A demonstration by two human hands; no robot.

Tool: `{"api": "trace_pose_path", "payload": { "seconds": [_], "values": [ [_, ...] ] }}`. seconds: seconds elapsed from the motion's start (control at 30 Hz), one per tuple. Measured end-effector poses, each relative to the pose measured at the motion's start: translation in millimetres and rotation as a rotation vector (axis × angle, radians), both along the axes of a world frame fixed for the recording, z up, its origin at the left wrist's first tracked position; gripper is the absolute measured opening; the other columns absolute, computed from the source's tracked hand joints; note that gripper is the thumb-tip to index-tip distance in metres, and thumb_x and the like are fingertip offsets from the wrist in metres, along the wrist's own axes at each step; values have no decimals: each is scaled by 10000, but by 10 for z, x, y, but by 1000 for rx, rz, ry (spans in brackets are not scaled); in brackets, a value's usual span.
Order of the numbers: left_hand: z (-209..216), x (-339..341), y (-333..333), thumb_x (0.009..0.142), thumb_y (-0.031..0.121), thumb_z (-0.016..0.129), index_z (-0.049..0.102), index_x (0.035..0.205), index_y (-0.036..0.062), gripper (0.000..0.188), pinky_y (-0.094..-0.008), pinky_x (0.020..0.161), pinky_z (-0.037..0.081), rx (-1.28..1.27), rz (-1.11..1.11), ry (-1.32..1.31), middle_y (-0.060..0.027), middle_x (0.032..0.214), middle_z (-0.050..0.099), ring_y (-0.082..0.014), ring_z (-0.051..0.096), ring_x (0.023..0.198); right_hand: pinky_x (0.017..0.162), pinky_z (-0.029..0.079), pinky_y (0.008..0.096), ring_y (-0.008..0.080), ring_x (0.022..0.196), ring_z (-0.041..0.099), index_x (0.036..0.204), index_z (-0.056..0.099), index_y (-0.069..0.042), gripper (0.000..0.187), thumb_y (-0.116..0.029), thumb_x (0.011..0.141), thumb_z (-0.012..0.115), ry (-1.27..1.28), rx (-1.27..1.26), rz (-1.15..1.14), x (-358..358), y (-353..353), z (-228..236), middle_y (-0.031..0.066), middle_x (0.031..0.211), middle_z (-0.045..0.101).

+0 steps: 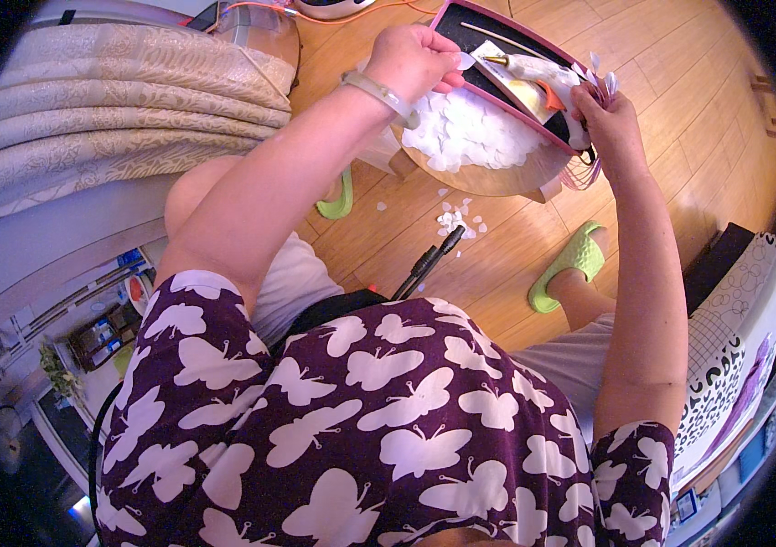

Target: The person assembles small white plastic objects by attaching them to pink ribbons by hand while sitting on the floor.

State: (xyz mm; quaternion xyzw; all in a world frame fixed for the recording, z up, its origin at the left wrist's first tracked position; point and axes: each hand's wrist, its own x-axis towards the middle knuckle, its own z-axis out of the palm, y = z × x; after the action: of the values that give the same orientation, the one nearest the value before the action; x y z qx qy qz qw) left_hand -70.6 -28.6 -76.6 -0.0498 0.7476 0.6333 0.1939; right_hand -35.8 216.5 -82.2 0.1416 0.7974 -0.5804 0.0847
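My left hand (411, 64), a bracelet on its wrist, pinches a small white petal-shaped piece (465, 61) over the left edge of a pink-rimmed box (444, 20). My right hand (614, 129) is closed around a bunch of thin pinkish stems with pale petal-like tips (603, 82), at the box's right end. Inside the dark box lies a white glue gun (534, 68) with a brass-coloured nozzle and an orange trigger. Beside it is a thin pale stick (500, 39). A heap of white petal pieces (475, 132) fills a round wooden-looking surface under the box.
Loose white pieces (457, 219) are scattered on the wooden floor (361, 260). A black rod (429, 262) points up between my legs. Green slippers (570, 264) are on my feet. A beige covered sofa (133, 91) stands left; a patterned white bag (734, 337) is right. An orange cord (351, 13) crosses behind.
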Motion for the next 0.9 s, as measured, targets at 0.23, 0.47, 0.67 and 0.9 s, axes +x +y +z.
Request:
{"api": "trace_pose_path", "payload": {
  "seconds": [0.23,0.47,0.67,0.9],
  "values": [
    [-43,-70,121,770,59,558,562,819,-32,103,-216,518,504,-131,-3,43,-99,729,595,-139,602,604,482,360,215,67,534,443,811,551,-30,200,-229,803,558,13,0,-17,14,-38,5,-12,621,500],
    [-48,-81,173,761,63,571,564,823,-35,116,-216,516,505,-104,0,37,-98,733,599,-142,604,607,485,364,214,66,534,446,819,557,-27,203,-229,803,560,-14,12,2,21,-23,31,-14,620,501],
    [-16,-74,184,761,65,575,566,821,-31,113,-217,519,506,-89,-4,42,-94,732,599,-141,603,607,508,403,239,103,554,499,772,570,-4,208,-211,771,575,-21,-2,-14,17,-25,39,27,640,553],
    [-35,-109,214,764,66,577,567,820,-27,109,-215,522,506,-92,0,46,-92,735,597,-136,602,612,473,362,213,64,521,445,796,559,-31,195,-226,803,562,-7,22,-7,12,-9,-5,-15,610,500]
  ]
}}
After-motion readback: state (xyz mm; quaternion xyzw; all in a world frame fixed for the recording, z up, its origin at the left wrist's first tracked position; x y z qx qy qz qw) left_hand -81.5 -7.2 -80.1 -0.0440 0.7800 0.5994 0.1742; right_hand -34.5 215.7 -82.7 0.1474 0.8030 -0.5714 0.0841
